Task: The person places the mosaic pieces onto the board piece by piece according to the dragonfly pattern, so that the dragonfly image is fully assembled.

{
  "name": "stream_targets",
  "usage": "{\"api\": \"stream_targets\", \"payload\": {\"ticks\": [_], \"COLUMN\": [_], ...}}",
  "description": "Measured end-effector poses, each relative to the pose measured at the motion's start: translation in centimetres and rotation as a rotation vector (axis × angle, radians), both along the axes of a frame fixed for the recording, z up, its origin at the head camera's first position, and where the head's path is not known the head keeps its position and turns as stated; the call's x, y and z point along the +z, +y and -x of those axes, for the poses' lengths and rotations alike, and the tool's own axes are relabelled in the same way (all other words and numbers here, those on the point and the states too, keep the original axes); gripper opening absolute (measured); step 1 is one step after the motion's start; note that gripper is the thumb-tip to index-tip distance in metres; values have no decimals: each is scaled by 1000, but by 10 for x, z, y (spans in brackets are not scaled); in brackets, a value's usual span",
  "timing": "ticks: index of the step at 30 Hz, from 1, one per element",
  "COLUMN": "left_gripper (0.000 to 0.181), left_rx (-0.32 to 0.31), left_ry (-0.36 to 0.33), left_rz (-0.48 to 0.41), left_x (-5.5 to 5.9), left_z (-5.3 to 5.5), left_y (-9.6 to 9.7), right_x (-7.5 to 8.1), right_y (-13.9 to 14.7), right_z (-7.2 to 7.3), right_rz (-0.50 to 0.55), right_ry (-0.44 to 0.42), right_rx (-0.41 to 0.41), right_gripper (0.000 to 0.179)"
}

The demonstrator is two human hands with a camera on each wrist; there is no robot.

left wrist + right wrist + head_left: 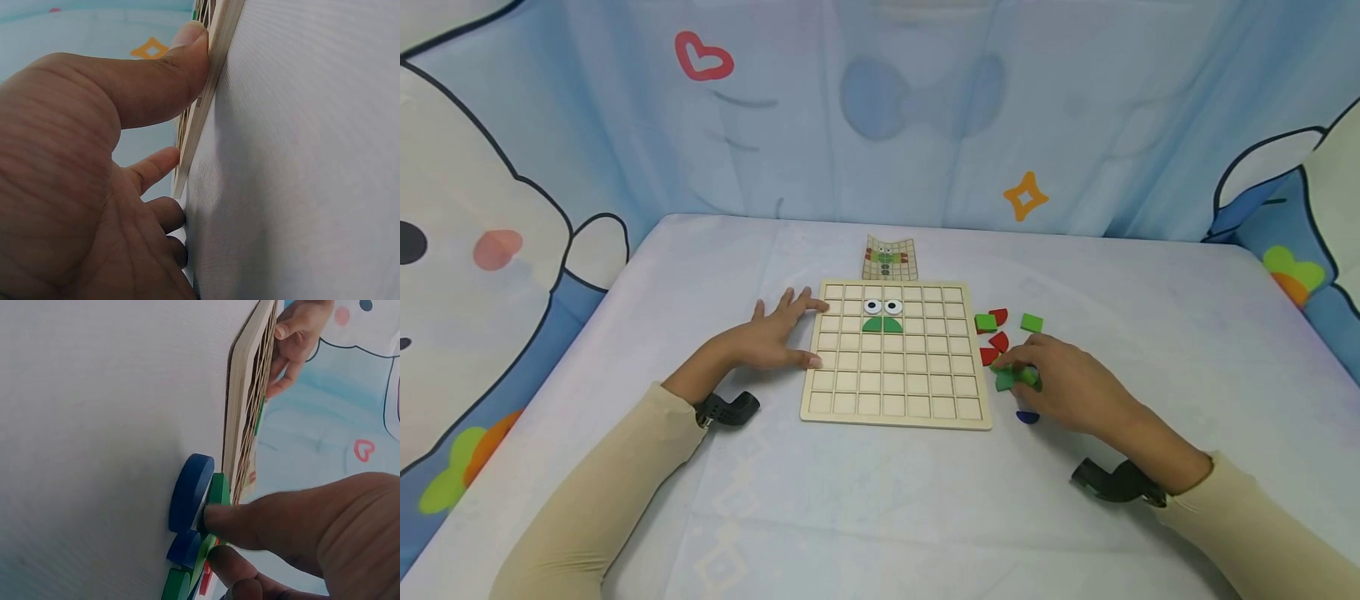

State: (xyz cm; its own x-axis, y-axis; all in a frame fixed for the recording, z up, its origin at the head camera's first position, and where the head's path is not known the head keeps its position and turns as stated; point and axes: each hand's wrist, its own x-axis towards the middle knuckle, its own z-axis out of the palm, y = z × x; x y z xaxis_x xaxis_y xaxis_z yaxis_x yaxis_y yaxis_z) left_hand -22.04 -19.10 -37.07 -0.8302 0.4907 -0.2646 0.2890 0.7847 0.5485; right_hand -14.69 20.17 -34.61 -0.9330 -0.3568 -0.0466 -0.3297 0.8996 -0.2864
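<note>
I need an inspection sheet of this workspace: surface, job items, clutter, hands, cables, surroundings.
Surface: white cloth.
Job items: grid board bearing two eye pieces and two green pieces; patterned card beyond its far edge; loose red, green and blue pieces at its right.
Clutter: nothing seen.
Hands: left hand touches the board's left edge; right hand is at the loose pieces, hold unclear.
Cables: nothing seen.
Surroundings: blue printed curtain behind.

Matt woven cloth right across the surface (pixel 850 508), smooth bare wood on the board (pixel 893 362), smooth, painted-looking pieces (pixel 1032 322) out towards the right edge, paper-like card (pixel 890 259) near the far edge, soft creased cloth for the curtain (pixel 925 179) beyond!
</note>
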Motion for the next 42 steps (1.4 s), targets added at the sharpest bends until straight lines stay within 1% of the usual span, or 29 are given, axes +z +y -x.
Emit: {"api": "stream_targets", "payload": {"ticks": [4,7,17,35,39,42], "left_gripper": [80,80,80,82,81,81], "left_rx": [-5,-10,-23,-15,-11,-9], "left_ry": [-2,1,9,13,6,6], "left_rz": [-8,-14,-25,-9,-12,-12], "left_x": [0,1,0,-2,-2,-2], "left_z": [0,0,0,1,1,1], "left_y": [0,-1,-2,-3,-2,-1], "right_x": [-1,-1,-2,-1,-1,1], "right_y": [0,1,0,2,0,-3], "right_z": [1,1,2,1,0,-2], "right_rz": [-18,-17,-25,-30,-52,-75], "right_ry": [4,7,2,-29,-33,-33], "right_rx": [-38,-55,-58,-106,-98,-75], "right_gripper": [37,37,33,28,24,19]}}
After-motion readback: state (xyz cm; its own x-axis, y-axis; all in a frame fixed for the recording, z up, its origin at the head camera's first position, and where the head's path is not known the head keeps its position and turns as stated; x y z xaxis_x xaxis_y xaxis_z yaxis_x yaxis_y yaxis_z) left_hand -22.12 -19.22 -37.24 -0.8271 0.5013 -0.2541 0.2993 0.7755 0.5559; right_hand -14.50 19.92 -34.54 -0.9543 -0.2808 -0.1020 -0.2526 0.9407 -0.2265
